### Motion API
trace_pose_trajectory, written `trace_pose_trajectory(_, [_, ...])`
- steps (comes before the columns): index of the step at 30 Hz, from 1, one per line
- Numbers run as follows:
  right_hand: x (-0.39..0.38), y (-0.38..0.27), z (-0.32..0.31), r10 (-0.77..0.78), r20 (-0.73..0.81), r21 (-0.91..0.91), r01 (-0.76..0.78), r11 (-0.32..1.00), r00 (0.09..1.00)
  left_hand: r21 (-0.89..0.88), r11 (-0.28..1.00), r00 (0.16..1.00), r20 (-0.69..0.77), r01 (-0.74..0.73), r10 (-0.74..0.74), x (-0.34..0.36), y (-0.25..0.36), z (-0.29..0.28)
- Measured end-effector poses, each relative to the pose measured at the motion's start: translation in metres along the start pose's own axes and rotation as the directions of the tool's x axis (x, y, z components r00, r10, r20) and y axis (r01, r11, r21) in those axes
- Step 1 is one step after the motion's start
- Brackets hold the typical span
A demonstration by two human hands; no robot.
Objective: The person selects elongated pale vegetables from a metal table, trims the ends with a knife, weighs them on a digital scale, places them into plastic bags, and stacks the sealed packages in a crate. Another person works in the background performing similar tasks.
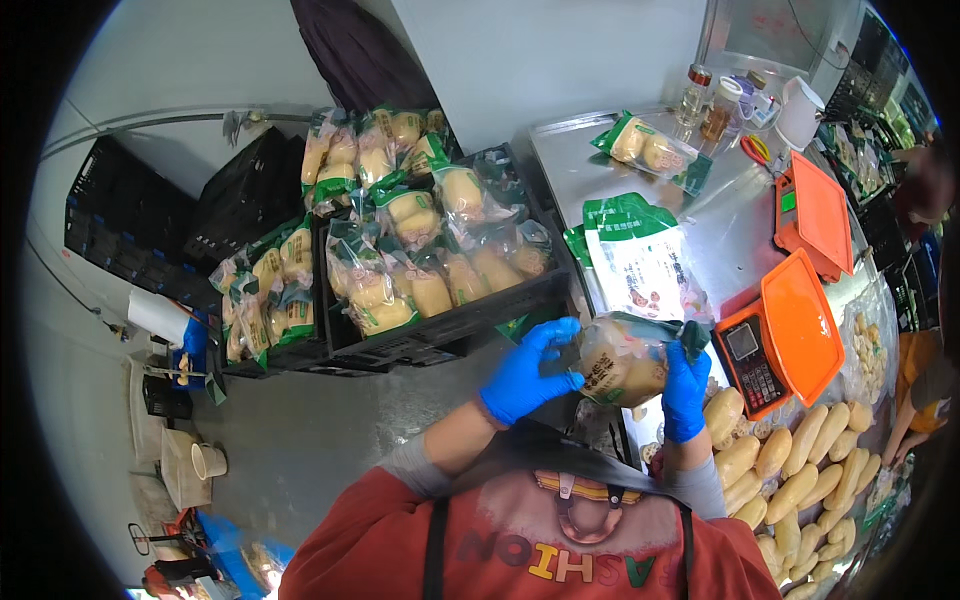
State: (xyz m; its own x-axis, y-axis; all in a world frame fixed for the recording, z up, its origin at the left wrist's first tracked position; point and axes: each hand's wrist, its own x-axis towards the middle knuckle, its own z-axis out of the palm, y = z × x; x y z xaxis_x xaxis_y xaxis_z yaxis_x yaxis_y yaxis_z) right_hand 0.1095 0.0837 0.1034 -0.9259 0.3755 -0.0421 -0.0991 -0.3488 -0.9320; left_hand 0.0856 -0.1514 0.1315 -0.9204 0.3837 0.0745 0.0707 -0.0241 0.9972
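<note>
In my right hand (686,393), gloved in blue, the gathered green top of a clear plastic bag of lotus root (625,372) is pinched between thumb and fingers. The filled bag hangs tilted at the table's near edge. My left hand (528,375), also in a blue glove, is just left of the bag with its fingers spread. Its thumb comes close to the bag; whether they touch I cannot tell. Just beyond the held bag lies a stack of flat white and green bags (640,255) on the metal table (575,165).
Black crates (450,335) of bagged lotus root stand to the left. Orange scales (800,320) sit on the table's right side, with loose lotus roots (790,490) nearer me. Another filled bag (648,148), red-handled scissors (755,149) and jars (718,108) lie farther back. A co-worker's arm (905,425) shows at far right.
</note>
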Motion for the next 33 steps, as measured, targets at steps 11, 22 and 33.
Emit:
trace_pose_trajectory(11, [0.009, 0.038, 0.188, 0.031, 0.517, -0.183, 0.075, 0.98, 0.855, 0.056, 0.986, 0.961, -0.237, 0.159, -0.142, 0.002, -0.007, -0.14])
trace_pose_trajectory(22, [0.053, 0.063, 0.248, -0.012, 0.382, -0.156, 0.078, 0.985, 0.924, -0.376, 0.925, 0.688, -0.687, -0.06, -0.234, 0.053, -0.075, -0.262])
trace_pose_trajectory(33, [0.003, 0.067, 0.158, 0.322, -0.032, -0.336, -0.313, 0.888, 0.946, -0.232, 0.957, 0.773, -0.57, 0.173, -0.278, 0.116, -0.153, -0.246])
